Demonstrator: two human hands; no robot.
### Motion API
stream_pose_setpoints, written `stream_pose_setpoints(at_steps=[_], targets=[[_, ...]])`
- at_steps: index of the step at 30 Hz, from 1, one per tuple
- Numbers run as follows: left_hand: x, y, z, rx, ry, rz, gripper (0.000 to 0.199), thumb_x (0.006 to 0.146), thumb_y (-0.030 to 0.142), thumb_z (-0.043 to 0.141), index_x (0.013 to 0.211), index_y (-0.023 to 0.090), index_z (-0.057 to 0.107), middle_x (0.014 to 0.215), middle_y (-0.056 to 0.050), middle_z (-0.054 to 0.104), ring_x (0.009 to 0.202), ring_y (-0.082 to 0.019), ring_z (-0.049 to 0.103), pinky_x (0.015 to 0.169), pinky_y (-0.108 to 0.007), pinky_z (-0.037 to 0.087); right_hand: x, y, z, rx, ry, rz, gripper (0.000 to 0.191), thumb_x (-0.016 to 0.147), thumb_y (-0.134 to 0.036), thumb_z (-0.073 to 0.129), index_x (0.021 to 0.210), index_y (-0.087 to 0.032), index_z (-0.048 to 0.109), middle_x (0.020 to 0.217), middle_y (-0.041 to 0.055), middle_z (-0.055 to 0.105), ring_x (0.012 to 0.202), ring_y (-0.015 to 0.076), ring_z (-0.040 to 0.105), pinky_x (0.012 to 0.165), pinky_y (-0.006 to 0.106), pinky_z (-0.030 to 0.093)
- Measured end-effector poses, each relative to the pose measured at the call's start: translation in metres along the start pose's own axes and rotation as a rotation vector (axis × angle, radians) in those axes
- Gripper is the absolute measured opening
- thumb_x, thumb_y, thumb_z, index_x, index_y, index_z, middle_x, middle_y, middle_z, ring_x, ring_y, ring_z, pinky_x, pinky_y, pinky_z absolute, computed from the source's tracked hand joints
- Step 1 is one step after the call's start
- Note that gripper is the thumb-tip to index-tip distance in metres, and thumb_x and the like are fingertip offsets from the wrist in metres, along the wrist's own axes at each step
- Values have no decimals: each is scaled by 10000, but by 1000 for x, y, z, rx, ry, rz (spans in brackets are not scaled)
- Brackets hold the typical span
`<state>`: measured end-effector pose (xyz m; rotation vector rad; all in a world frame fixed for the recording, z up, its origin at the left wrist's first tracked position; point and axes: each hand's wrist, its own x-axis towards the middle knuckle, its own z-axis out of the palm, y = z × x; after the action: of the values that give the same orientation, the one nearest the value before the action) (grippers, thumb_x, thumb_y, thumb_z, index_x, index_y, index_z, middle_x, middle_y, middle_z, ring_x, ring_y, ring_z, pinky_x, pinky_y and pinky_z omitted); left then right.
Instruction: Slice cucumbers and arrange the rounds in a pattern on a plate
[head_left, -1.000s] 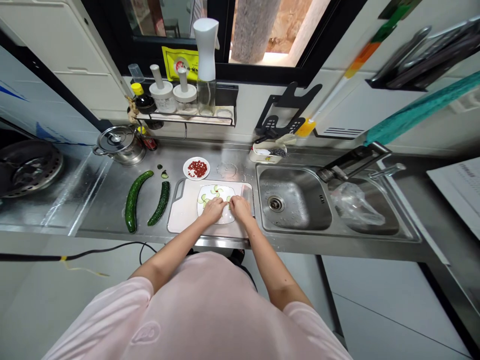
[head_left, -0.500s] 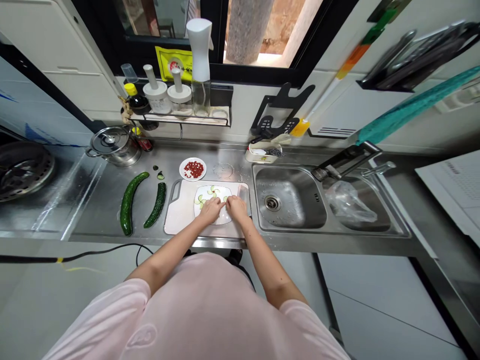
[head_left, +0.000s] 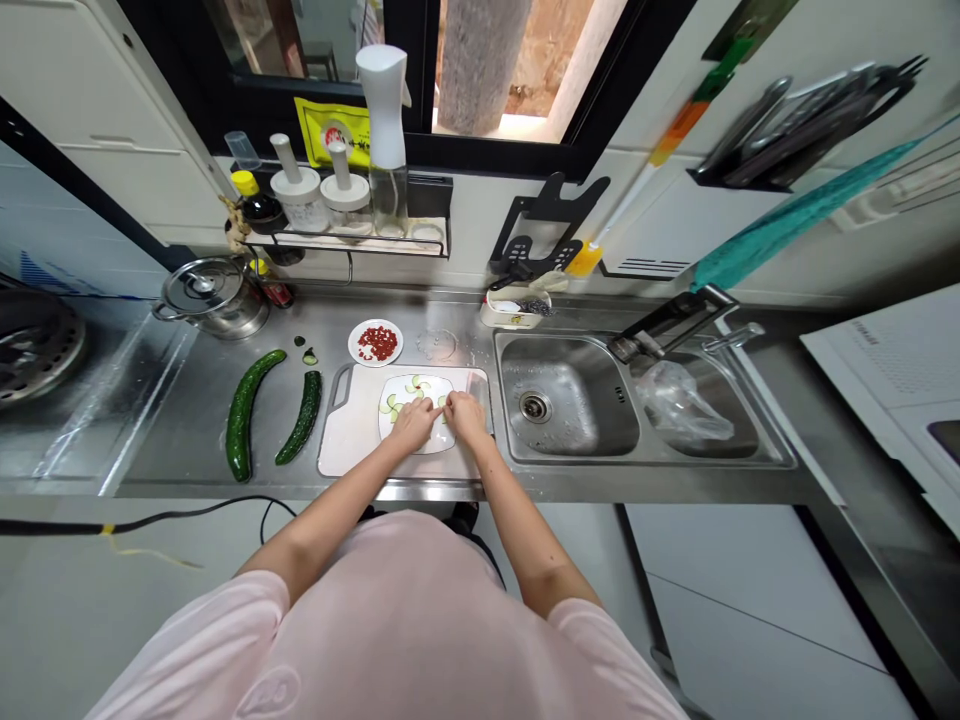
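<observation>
A white plate [head_left: 396, 441] lies on a pale cutting board [head_left: 352, 430], with thin green-edged cucumber slices [head_left: 390, 405] set on it in curved, flower-like groups. Over its middle, my left hand [head_left: 415, 427] has its fingers curled, the fingertips close to my right hand; what they hold is hidden. My right hand [head_left: 466, 416] is closed above the plate's right side, pinching at a small cucumber slice [head_left: 442, 402] between the two hands. Beside my right hand, a shiny broad blade [head_left: 478, 384] rests on the board, partly covered.
Left of the board lie two whole dark green cucumbers [head_left: 244, 420] and small cut ends [head_left: 309, 356]. Behind it sits a small plate [head_left: 360, 354] of chopped red pieces [head_left: 379, 343]. A double sink [head_left: 570, 400] is at the right, a lidded pot [head_left: 214, 300] at the back left.
The whole view has shifted slightly to the left. My hands stay over the plate, fingertips close together, with only small finger movement.
</observation>
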<state>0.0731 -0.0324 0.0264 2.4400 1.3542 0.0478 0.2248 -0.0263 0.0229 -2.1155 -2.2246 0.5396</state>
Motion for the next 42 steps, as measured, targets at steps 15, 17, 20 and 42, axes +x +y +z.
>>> stream_pose_setpoints(at_steps=[15, 17, 20, 42], targets=[[0, 2, 0, 1, 7, -2, 319, 902, 175, 392, 1140, 227, 598, 1019, -101, 531, 990, -219, 462, 827, -339, 361, -1, 1, 1, 6, 2, 1, 157, 911, -257, 461, 1003, -191, 570, 1022, 86, 605, 959, 189, 524, 756, 255, 360], [0, 1, -1, 15, 15, 7, 323, 902, 174, 389, 1140, 232, 598, 1015, -100, 530, 977, -217, 465, 820, -339, 364, -1, 1, 1, 8, 6, -1, 157, 907, -253, 465, 1000, -190, 574, 1018, 87, 606, 961, 190, 523, 756, 253, 358], [0, 1, 0, 35, 19, 17, 313, 893, 175, 408, 1135, 225, 601, 1011, -99, 529, 961, -218, 470, 807, -335, 367, 0, 0, 2, 0, 3, -4, 165, 908, -254, 462, 1000, -182, 577, 1011, 93, 607, 955, 190, 525, 750, 251, 355], [0, -5, 7, -25, 73, -20, 343, 917, 232, 372, 1155, 227, 619, 986, -92, 559, 946, -215, 481, 799, -323, 389, 1, 8, 8, 89, 77, 1, 138, 889, -253, 487, 939, -188, 598, 960, 71, 628, 875, 170, 536, 704, 237, 341]])
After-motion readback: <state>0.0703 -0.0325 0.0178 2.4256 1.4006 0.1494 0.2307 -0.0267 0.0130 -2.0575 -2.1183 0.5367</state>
